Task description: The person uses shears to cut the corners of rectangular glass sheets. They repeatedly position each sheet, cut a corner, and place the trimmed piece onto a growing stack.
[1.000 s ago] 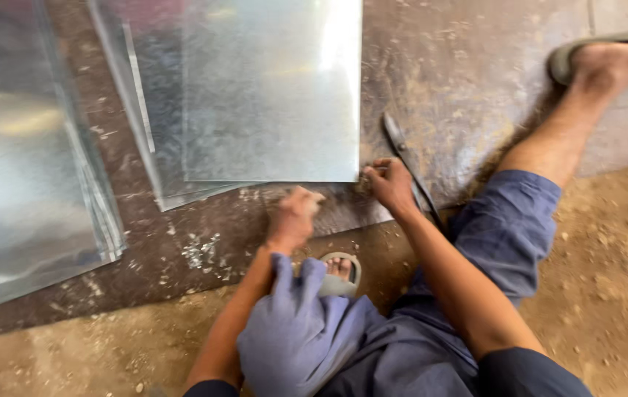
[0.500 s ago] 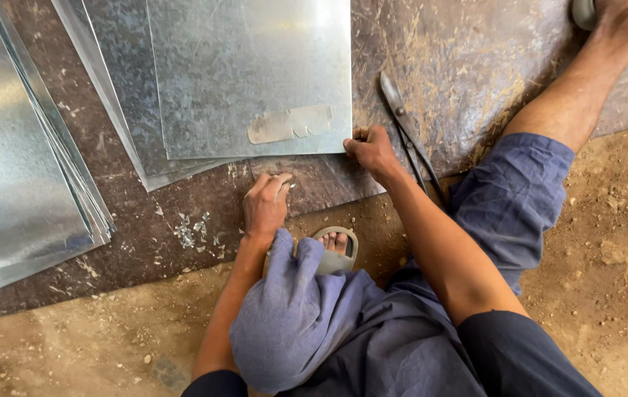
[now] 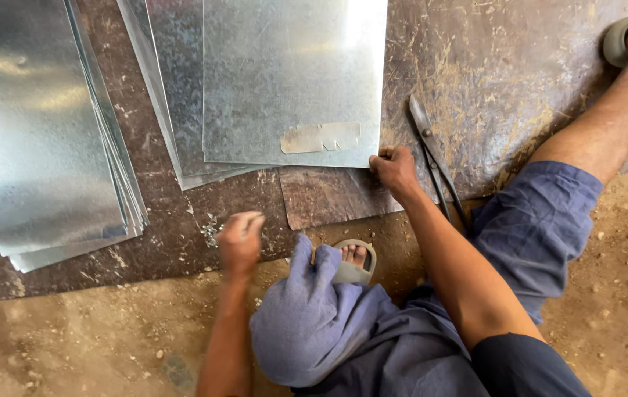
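While right hand [image 3: 395, 170] (fisted) touches sheet [image 3: 292, 81].

Daylight's pretty bright and even here. Strong glare off my top sheet [image 3: 292, 73] near the upper edge, softer sheen on the stack [image 3: 34, 132] at left. My left hand [image 3: 240, 239] is motion-blurred, everything else stays sharp.

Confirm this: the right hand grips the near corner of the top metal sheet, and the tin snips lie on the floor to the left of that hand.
Not quite. The right hand does grip the near corner of the top metal sheet, but the tin snips lie on the floor just to the right of that hand, between it and the outstretched leg, not to its left. The head view shows this.
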A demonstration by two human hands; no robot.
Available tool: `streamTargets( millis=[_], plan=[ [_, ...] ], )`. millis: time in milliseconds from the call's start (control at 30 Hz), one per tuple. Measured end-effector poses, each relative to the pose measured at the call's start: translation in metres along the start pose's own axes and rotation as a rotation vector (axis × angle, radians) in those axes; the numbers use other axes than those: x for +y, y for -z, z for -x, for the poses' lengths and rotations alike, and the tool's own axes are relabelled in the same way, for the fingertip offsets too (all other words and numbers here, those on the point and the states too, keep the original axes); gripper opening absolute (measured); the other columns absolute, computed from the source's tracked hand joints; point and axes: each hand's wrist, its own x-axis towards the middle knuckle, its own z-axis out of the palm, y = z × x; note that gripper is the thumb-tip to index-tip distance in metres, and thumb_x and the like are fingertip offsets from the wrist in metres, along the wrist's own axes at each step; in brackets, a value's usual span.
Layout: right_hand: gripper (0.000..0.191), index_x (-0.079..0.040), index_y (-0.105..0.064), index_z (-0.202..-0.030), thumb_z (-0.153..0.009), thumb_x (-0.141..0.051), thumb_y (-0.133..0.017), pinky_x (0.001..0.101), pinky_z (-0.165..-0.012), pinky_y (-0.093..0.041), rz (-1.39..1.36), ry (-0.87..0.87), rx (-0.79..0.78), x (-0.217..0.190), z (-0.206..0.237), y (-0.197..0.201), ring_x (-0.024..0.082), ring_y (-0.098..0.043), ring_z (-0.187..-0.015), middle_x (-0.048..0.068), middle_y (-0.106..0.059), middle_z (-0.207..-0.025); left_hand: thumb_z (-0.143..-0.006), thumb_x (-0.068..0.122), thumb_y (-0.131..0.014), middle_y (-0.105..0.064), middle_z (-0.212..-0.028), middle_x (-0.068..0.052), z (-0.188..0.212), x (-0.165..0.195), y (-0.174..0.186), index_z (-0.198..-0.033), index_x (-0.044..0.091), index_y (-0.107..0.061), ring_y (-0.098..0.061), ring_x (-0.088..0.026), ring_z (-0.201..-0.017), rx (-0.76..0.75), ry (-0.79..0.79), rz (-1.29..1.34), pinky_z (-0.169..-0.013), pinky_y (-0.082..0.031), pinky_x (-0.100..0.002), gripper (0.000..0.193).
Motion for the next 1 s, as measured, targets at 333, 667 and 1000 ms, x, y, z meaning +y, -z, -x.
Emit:
streamTargets(
  millis=[333,667,1000],
  plan=[
    [0.022,0.005,-0.074,-0.107,-0.093,-0.011,-0.069,0.0312,-0.065,-0.051,0.172,0.134,-0.118,-0.006,0.02,0.014,0.012,-0.062,-0.072,0.005,-0.073,-0.082,-0.09,0.027,-0.085,-0.056,-0.143,-0.017,-0.082,0.045,-0.048,-0.131,0.011,-0.066,-0.049,-0.035,-0.139,-0.021,-0.401,-0.054,-0.115,-0.041,-0.051,0.048],
    [0.019,0.004,-0.073,-0.104,-0.091,-0.006,-0.065,0.0334,-0.068,-0.051,0.124,0.1,-0.175,0.023,0.076,0.05,0.014,-0.06,-0.074,0.007,-0.071,-0.084,-0.098,0.038,-0.067,-0.042,-0.165,-0.009,-0.072,0.053,-0.081,-0.144,0.024,-0.058,-0.035,-0.034,-0.155,-0.22,-0.491,-0.161,-0.128,-0.02,-0.054,0.049],
    [0.02,0.003,-0.077,-0.1,-0.09,-0.014,-0.073,0.0378,-0.07,-0.051,0.417,0.169,-0.163,0.003,0.013,0.009,0.022,-0.066,-0.075,0.014,-0.073,-0.083,-0.095,0.039,-0.068,-0.04,-0.165,-0.011,-0.08,0.028,-0.061,-0.145,0.023,-0.058,-0.032,-0.035,-0.154,-0.123,-0.378,-0.238,-0.126,-0.017,-0.056,0.053]
  ],
)
